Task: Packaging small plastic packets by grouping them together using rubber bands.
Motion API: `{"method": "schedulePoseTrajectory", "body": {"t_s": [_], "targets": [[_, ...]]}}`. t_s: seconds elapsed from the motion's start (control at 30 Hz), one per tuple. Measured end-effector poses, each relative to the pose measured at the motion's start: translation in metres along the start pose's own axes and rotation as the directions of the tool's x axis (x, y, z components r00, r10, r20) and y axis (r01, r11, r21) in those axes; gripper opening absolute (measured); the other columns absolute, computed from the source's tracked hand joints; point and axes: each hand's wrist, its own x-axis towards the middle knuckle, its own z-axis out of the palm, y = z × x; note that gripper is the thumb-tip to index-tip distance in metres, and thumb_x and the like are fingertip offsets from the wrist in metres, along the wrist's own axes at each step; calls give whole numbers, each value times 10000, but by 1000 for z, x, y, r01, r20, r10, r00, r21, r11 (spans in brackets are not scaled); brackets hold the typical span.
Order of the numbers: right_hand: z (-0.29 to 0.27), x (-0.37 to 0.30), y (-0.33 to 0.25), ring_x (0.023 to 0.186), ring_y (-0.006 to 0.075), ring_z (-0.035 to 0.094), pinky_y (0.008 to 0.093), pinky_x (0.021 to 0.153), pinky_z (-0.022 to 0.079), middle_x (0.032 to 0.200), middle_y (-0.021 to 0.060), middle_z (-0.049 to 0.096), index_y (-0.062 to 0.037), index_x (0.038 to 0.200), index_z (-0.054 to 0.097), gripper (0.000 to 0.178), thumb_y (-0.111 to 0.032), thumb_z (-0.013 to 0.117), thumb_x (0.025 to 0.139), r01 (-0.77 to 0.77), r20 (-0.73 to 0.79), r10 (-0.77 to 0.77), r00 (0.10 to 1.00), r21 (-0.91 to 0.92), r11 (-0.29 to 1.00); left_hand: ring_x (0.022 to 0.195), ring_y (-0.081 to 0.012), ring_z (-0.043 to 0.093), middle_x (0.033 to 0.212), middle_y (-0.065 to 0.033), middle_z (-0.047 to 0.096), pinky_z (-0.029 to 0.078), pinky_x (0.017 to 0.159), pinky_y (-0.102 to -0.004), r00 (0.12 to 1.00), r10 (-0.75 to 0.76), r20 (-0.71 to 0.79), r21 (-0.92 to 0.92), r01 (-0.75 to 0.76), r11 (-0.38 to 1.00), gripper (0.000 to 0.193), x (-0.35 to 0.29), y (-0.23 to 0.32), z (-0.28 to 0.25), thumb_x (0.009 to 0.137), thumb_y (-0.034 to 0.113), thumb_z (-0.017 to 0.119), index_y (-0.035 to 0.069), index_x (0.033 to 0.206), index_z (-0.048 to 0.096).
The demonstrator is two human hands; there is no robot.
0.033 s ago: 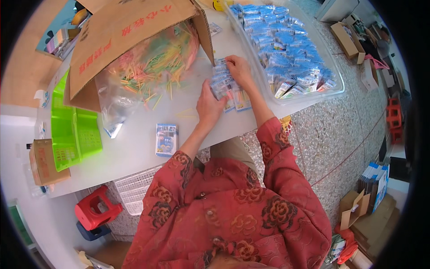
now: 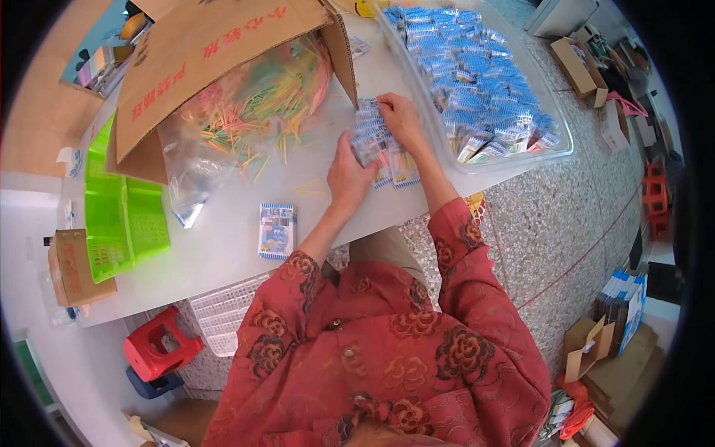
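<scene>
Several small blue-and-white plastic packets (image 2: 370,135) lie overlapping on the table between my hands, with pink and yellow contents showing through their lower ends. My left hand (image 2: 348,177) closes round their left side, its thumb across the lower part. At their upper right, the curled fingers of my right hand (image 2: 401,119) pinch the edge; the fingertips are partly hidden. A separate stack of similar packets (image 2: 277,232) sits near the table's front edge, left of my left forearm. Behind my right hand stands a clear plastic tub (image 2: 456,165) filled with many such packets.
An open cardboard box (image 2: 201,63) lies tipped on the white table (image 2: 223,261), with a clear bag of thin coloured sticks (image 2: 246,119) spilling from it. A green basket (image 2: 123,223) stands at the left. Below are a red stool (image 2: 160,344) and a white crate (image 2: 223,316).
</scene>
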Motion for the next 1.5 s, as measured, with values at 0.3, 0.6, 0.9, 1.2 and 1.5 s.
{"method": "schedulePoseTrajectory", "body": {"t_s": [0.3,0.6,0.9,1.2,1.5], "targets": [[-12,-35,4,726,165,572,281,661,454,800,101,615,6,997,578,140,-71,504,906,80,-13,-80,997,298,951,793,-217,613,1219,-136,527,502,746,-346,994,110,-7,-193,-109,975,902,-8,-12,-5,596,125,817,19,1348,331],[-16,-38,-15,769,38,484,191,678,415,834,-26,543,-30,1030,568,128,-79,481,951,-103,210,-84,974,741,664,897,-238,620,1163,-156,570,499,810,-331,981,196,-14,-211,-194,958,867,0,-20,-3,627,120,804,8,1349,339],[-21,-36,-25,850,149,572,267,753,461,941,69,599,-4,1106,553,192,-77,472,949,99,158,-201,967,494,864,915,-146,626,1054,-93,645,502,822,-293,970,163,181,-524,-45,851,554,11,-18,1,671,62,781,-18,1151,515],[-61,-93,-13,1174,310,480,369,994,370,1229,184,504,-13,1314,415,410,-34,473,909,398,65,-400,914,41,917,955,-130,616,1067,-84,640,503,839,-276,984,128,123,-654,-17,756,477,-12,-3,-14,742,69,775,-1,1135,514],[-66,-117,-8,1138,375,474,419,949,405,1218,201,491,-15,1318,412,604,42,592,744,333,244,-283,928,-199,922,943,-111,600,1043,-67,632,496,839,-262,991,112,69,-669,-37,743,478,-38,-12,-35,737,84,788,-6,1123,522]]}}
